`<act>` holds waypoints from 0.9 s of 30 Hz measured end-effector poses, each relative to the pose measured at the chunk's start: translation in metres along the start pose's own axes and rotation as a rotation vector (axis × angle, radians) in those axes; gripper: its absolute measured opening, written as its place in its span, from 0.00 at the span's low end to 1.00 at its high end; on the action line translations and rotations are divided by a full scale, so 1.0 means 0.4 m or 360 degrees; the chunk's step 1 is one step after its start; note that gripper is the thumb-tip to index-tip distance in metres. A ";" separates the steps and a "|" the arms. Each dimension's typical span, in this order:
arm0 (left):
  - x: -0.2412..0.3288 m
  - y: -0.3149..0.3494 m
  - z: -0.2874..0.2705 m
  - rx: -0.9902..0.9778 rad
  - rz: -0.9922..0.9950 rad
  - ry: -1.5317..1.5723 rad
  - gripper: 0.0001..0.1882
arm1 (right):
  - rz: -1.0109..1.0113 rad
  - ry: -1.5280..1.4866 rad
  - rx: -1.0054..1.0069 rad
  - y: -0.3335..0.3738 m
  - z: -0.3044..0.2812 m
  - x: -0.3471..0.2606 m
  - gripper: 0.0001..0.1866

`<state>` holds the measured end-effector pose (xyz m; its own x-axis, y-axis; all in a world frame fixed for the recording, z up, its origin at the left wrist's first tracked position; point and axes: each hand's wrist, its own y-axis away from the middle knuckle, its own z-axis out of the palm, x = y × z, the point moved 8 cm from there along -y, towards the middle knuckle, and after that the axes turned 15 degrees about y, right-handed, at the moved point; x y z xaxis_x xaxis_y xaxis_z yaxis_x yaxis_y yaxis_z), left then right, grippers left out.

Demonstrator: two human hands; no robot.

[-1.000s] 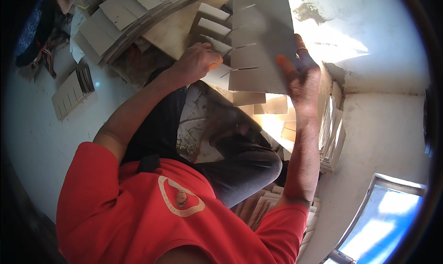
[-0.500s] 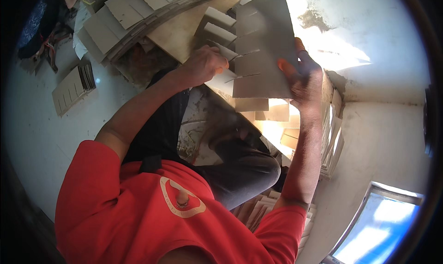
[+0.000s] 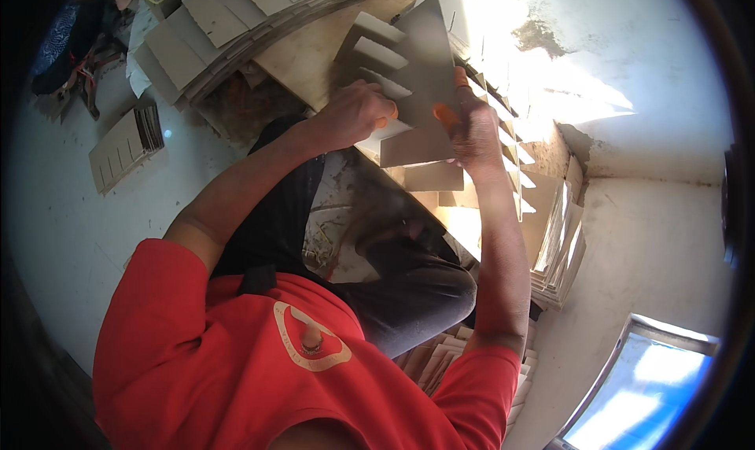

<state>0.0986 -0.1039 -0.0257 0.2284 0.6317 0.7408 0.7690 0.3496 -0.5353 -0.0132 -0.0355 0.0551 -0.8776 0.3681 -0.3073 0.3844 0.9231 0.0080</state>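
My right hand [image 3: 475, 131] grips the right edge of an upright grey cardboard panel [image 3: 425, 72], its thumb on the near face. Several short cardboard strips [image 3: 379, 59] stick out to the left of this panel, crossing it. At the panel's lower left my left hand [image 3: 355, 113] is closed by the strips, fingers curled in a pinch; what lies inside them is mostly hidden. Orange coverings show on fingertips of both hands. Behind my right hand more cardboard pieces [image 3: 510, 135] jut out in a row, edges lit by sun.
Stacked slotted cardboard sheets [image 3: 212, 25] fill the upper left. A small bundle of slotted cardboard [image 3: 124, 151] lies on the pale floor [image 3: 71, 237]. More cardboard stands [image 3: 554, 237] against the wall [image 3: 645, 222] at right. A blue-and-white framed panel [image 3: 645, 387] is at lower right.
My right hand has moved left and slightly down, and the panel has turned and shifted left against the strips. Slotted pieces behind it now show. My left hand has barely moved.
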 end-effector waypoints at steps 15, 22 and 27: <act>0.001 -0.008 0.014 -0.0045 0.0075 -0.0191 0.07 | -0.0029 0.0895 -0.0760 0.031 0.210 -0.013 0.50; 0.056 -0.014 -0.009 0.0024 0.0221 -0.0307 0.27 | 0.0237 0.0290 0.0066 -0.025 0.049 0.151 0.36; 0.058 -0.108 0.019 -0.0199 0.0229 -0.0522 0.43 | 0.0140 0.1267 0.0540 -0.093 0.026 0.508 0.37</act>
<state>0.0663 -0.0991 0.0116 0.1518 0.8632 0.4815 0.8144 0.1668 -0.5558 -0.2029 0.0038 -0.0174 -0.7315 0.5217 0.4390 0.4137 0.8514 -0.3224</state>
